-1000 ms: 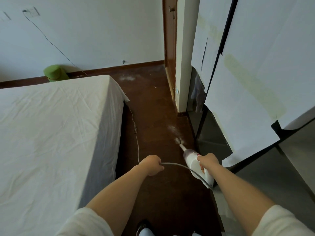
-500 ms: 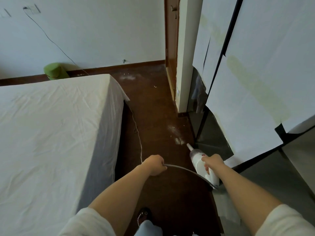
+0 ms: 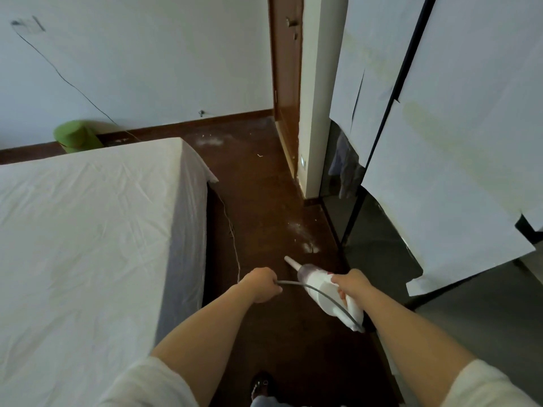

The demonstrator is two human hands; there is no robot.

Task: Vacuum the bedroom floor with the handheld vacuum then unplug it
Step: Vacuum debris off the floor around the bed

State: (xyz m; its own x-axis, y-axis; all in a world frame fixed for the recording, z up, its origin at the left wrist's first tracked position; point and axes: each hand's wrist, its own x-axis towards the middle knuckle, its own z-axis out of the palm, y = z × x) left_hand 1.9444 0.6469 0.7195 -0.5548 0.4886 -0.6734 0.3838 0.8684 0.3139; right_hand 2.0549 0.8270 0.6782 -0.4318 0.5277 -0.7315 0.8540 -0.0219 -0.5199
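1. The right hand [image 3: 351, 284] grips the handle of the white handheld vacuum [image 3: 326, 292], fingers curled round it.
2. The vacuum points forward and down, its narrow nozzle [image 3: 291, 263] close above the dark brown floor [image 3: 264, 201]; whether the tip touches the floor cannot be told.
3. Just ahead of the nozzle lies a pale patch of dust [image 3: 307, 245], near the foot of the wardrobe [image 3: 440, 171] on the right.
4. The left hand [image 3: 260, 284] is closed in a fist round the grey cord [image 3: 317, 290], which arcs from that hand across the vacuum body to its rear end.
5. A thinner stretch of the cord runs from the left hand forward along the floor beside the bed [image 3: 88, 245], close to the bed's right edge.
6. The bed, covered by a white sheet, fills the left side; the strip of floor between it and the wardrobe is where the person stands.
7. A dark wire [image 3: 67, 80] slants down the far white wall [image 3: 147, 54] toward the bed's far corner.
8. A green round thing [image 3: 77, 136] sits against the skirting board behind the bed's far edge.
9. More pale dust [image 3: 211, 141] lies on the floor near the far wall, by the wooden door frame [image 3: 286, 83].
10. Both forearms are bare below white sleeves [image 3: 147, 386], and one shoe [image 3: 262, 384] shows at the bottom edge.
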